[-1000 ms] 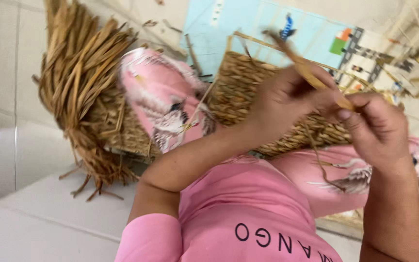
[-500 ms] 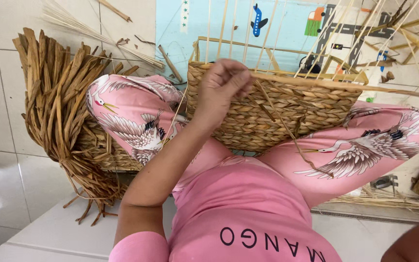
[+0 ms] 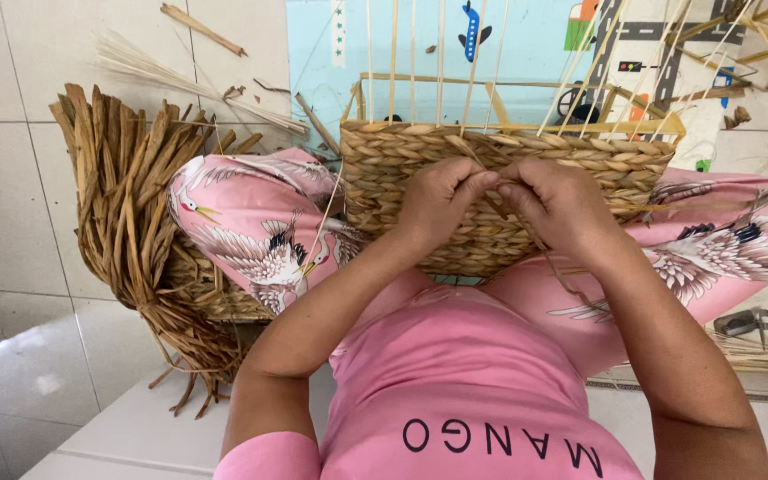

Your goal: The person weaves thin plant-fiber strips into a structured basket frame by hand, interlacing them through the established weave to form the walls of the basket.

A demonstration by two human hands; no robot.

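The floor (image 3: pixel 20 178) is pale square tile, filling the left of the frame and running up to the top edge. A light blue play mat (image 3: pixel 526 44) printed with roads and a plane lies across the upper middle and right. Loose straw (image 3: pixel 162 67) and a stick (image 3: pixel 202 28) lie scattered on the tile in the upper left. At lower left the tile gives way to a glossy white surface; whether it is a step or a ledge cannot be told.

A half-woven basket (image 3: pixel 420 169) sits in the middle of the frame, resting between the person's knees in pink bird-print trousers (image 3: pixel 251 222). Thin upright stakes (image 3: pixel 415 62) rise from its rim toward the top edge and are cut off there. A bundle of dried leaves (image 3: pixel 126 222) stands at the left, touching the left knee, and it partly hides a second woven piece beneath it.

The left hand (image 3: pixel 442 200) and the right hand (image 3: pixel 557 204) meet at the basket's near wall, both curled nearly closed, fingertips pinching a weaving strand (image 3: pixel 500 200) between them. The strand's far end is hidden behind the fingers. At the right edge a small metal object lies on the floor, too small to identify.
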